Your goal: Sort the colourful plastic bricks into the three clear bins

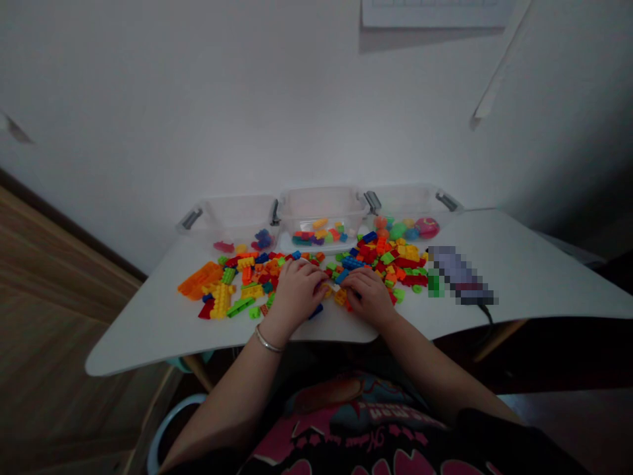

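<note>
My left hand (297,295) and my right hand (368,297) rest close together on a spread of colourful plastic building bricks (380,257), fingers curled and pointing towards each other. Between the fingertips lies a small pale brick (332,286), and I cannot tell whether either hand grips it. A yellow brick (340,297) sits just left of my right hand. A silver bangle (270,340) circles my left wrist. Further left lie a yellow brick stack (221,301) and a large orange brick plate (200,280).
Several transparent plastic bins with grey clips (320,219) line the far edge of the white table (148,330), holding bricks and round toys. A pixelated, obscured object (459,274) with a dark cable lies to the right. A white wall stands behind.
</note>
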A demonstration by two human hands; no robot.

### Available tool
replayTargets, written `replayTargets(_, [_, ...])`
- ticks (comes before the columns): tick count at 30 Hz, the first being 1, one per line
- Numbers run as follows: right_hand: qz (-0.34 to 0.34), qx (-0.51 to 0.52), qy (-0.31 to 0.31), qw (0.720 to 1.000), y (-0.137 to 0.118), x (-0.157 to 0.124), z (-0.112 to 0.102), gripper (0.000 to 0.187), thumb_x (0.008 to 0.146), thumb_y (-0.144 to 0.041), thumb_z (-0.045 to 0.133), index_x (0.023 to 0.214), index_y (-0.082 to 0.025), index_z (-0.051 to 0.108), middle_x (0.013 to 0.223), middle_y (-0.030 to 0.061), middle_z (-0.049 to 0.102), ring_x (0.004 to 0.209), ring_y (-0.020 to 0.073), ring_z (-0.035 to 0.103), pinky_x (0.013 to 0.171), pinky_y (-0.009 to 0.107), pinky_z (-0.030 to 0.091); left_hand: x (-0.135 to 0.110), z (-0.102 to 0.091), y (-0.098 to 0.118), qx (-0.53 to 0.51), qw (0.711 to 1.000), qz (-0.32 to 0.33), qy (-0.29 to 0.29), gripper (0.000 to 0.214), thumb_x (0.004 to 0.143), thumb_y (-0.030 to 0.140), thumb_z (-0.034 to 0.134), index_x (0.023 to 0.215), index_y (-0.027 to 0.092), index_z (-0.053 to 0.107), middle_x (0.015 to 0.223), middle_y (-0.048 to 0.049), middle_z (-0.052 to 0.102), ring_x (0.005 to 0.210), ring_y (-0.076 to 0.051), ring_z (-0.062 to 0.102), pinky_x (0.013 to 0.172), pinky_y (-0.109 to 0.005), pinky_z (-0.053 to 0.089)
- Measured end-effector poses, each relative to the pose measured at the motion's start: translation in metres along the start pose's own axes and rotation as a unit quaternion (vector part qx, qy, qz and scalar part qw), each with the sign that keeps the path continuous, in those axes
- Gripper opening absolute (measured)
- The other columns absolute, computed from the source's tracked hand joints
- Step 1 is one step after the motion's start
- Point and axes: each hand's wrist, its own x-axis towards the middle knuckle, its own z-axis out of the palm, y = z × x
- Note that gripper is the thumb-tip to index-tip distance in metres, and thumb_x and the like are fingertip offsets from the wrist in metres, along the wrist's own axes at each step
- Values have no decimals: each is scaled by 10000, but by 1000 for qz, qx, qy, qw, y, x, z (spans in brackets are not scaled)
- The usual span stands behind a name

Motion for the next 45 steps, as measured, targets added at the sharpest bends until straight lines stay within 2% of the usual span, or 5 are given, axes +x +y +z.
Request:
replayTargets(6, [-3,1,7,1000,-1,1,0,179,863,-87,545,887,-213,670,839,49,710,897,219,618,848,380,541,-10,20,2,7,999,4,-35,317,848,277,665,1159,225,699,1186,-65,703,1179,-284,543,1082,-531,381])
replayTargets(15, [-5,-6,7,1000,1,0,1,190,849,-81,540,878,-224,661,829,40,706,886,215,622,850,380,536,-9,40,8,67,997,0,34,205,901,229,572,1021,223,738,1018,-74,730,1135,-298,569,1098,-602,353])
replayTargets(35, [5,-11,5,1000,-1,1,0,187,851,-96,538,863,-223,675,831,50,709,884,214,631,846,385,538,1,34,0,89,993,73,-16,199,904,316,575,974,212,729,912,-81,719,1019,-268,603,1137,-577,311])
replayTargets(41, [12,-8,1,1000,-1,0,0,196,852,-101,536,874,-236,676,833,45,707,894,212,637,851,382,545,-4,29,-3,71,994,83,-20,352,850,338,616,1173,216,685,1032,-89,716,1139,-307,564,1164,-598,272])
replayTargets(45, [5,-7,-1,1000,0,0,0,191,840,-82,544,876,-223,669,843,52,707,894,215,631,850,378,542,-4,31,-4,68,993,89,-22,338,844,298,622,1164,210,689,992,-88,722,1097,-294,581,1175,-603,260])
